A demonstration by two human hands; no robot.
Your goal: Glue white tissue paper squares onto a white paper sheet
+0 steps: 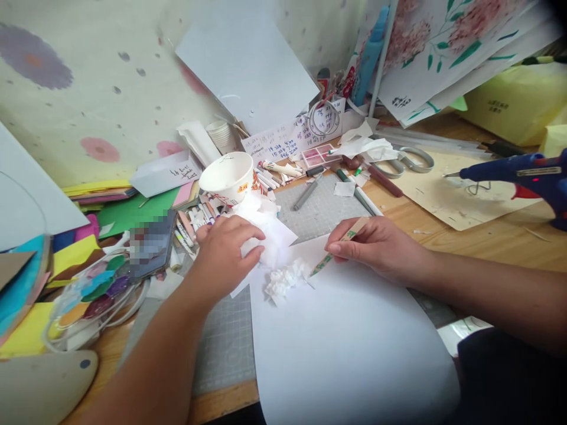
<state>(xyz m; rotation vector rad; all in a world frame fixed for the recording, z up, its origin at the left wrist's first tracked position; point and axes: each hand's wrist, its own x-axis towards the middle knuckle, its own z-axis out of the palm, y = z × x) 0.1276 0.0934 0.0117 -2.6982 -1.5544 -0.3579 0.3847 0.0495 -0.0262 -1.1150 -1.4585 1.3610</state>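
My right hand [370,245] pinches a slim beige stick with green print [343,245], its pointed green end slanting down to the left. That tip is close to a small heap of crumpled white paper bits [286,282] on a large white sheet [349,342]. I cannot tell whether the tip touches the bits. My left hand [228,254] is beside a loose white tissue pile [272,236], thumb and forefinger apart, with nothing visible between them. Its other fingers curl over the near side of the pile, partly out of sight. The white sheet covers part of a grey cutting mat [225,348].
Behind the tissue stands a white paper tub [228,177]. A phone [155,245] and several markers [190,227] crowd the left side. At right are a blue glue gun [522,174] and scissors [414,162]. Coloured paper and a paint palette [97,289] lie far left.
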